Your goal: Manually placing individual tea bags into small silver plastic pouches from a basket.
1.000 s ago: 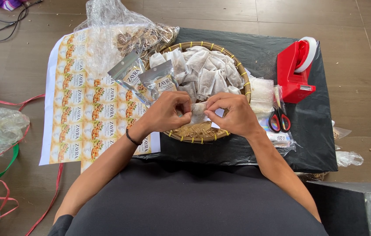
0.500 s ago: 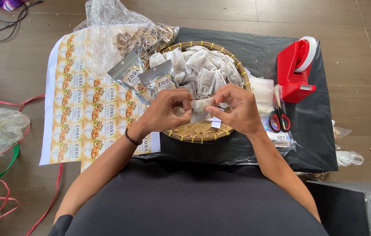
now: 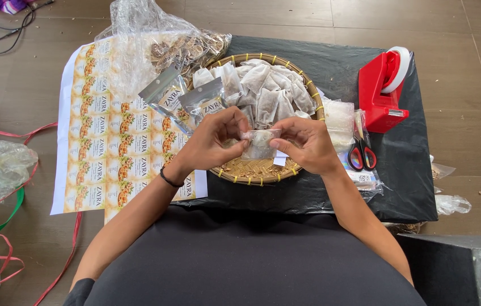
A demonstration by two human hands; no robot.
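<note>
Both hands (image 3: 212,141) (image 3: 308,141) pinch the clear pouch (image 3: 259,144) between them.

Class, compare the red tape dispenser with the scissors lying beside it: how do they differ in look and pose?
The tape dispenser is a bulky block, red all over, standing upright with a white roll; the scissors are slim, lie flat, and only their handles are red. The dispenser is bare; the scissors rest on clear packets. Both sit on the black cover.

A basket (image 3: 252,170) of sachets (image 3: 269,93) sits mid-desk (image 3: 331,68), label sheets (image 3: 110,141) hanging off its left edge, a tape dispenser (image 3: 382,93) by the right edge, scissors (image 3: 361,152) just before it, a plastic bag (image 3: 150,39) at the back-left corner.
</note>
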